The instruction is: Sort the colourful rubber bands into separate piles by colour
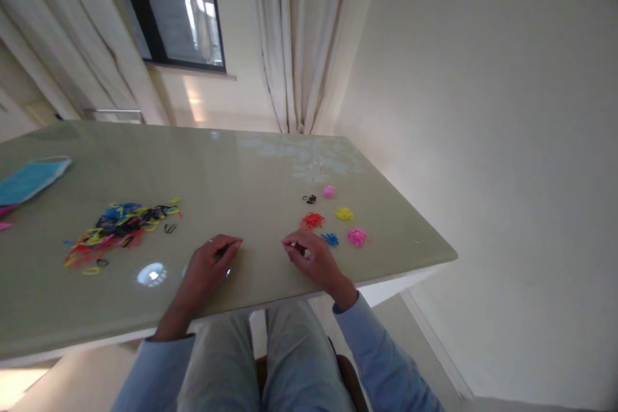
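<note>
My left hand [211, 264] is over the near part of the table, thumb and forefinger pressed together; whatever may be between them is too small to make out. Across a short gap, my right hand [313, 259] is also pinched, and its fingertips show nothing I can name. Left of my left hand lies a mixed heap of small rubber bands [120, 224] in red, yellow, blue and black. Close around my right hand are single-colour piles: red bands [312, 220], blue bands [330, 239], pink bands [357, 237], yellow bands [344, 213] and black bands [311, 199].
A small pink bundle [329, 191] sits beyond the yellow pile. At the far left of the glossy table [232, 174] lie a blue face mask [33, 180] and a magenta item [6, 217]. A wall [483, 141] rises beyond the table's right side.
</note>
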Motion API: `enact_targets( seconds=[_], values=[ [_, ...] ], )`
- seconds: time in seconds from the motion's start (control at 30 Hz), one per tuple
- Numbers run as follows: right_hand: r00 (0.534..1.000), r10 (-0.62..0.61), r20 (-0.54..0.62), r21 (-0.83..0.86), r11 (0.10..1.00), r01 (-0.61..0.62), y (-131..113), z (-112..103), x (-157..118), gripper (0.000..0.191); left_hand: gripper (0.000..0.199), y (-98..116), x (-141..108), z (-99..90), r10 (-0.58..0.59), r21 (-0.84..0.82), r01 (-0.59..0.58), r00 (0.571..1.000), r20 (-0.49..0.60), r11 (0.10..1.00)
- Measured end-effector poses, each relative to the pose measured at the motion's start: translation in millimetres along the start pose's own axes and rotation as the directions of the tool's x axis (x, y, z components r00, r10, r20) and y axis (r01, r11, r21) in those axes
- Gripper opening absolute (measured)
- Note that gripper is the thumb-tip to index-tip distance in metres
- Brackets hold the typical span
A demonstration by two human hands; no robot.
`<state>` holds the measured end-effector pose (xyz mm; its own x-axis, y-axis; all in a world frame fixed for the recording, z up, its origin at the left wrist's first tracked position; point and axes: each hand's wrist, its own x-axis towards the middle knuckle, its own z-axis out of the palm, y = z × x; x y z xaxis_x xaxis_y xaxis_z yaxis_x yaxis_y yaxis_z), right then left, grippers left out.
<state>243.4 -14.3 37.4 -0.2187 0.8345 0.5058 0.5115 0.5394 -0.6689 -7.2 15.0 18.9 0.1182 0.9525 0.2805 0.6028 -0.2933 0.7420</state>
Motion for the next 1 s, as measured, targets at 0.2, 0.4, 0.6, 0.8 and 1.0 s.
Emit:
enact_targets(
  seconds=[0.2, 0.4, 0.6, 0.8, 1.0],
  values=[
    [0.961, -0.089, 0.262, 0.091, 0.994, 0.067, 0.0, 36.9, 20.1, 0.018, 0.030, 8.7, -3.5, -2.4, -0.065, -0.126, 0.058, 0.997, -0.052, 0.990],
    [0.968, -0.041, 0.247, 0.166, 0.986, 0.000, 1.3, 26.8, 12.5, 0.017, 0.031, 7.9, -5.2, -13.5, -0.066, -0.266, 0.088, 0.994, 0.091, 0.960],
    [0.969, 0.010, 0.248, 0.168, 0.984, -0.054, 6.2, 26.6, 11.1, 0.015, 0.038, -10.7, -10.6, -55.6, -0.161, -0.393, 0.192, 0.981, 0.112, 0.899],
    [0.966, 0.005, 0.259, 0.143, 0.989, -0.043, 10.6, 28.3, 10.5, 0.017, 0.044, -57.9, -5.3, -132.5, -0.303, -0.253, 0.244, 0.925, -0.230, 0.936],
    [0.966, -0.009, 0.260, 0.128, 0.991, -0.025, 15.9, 29.4, 11.2, 0.020, 0.036, -91.9, 15.8, -180.2, -0.370, 0.142, 0.434, 0.867, -0.335, 0.889]
  ],
)
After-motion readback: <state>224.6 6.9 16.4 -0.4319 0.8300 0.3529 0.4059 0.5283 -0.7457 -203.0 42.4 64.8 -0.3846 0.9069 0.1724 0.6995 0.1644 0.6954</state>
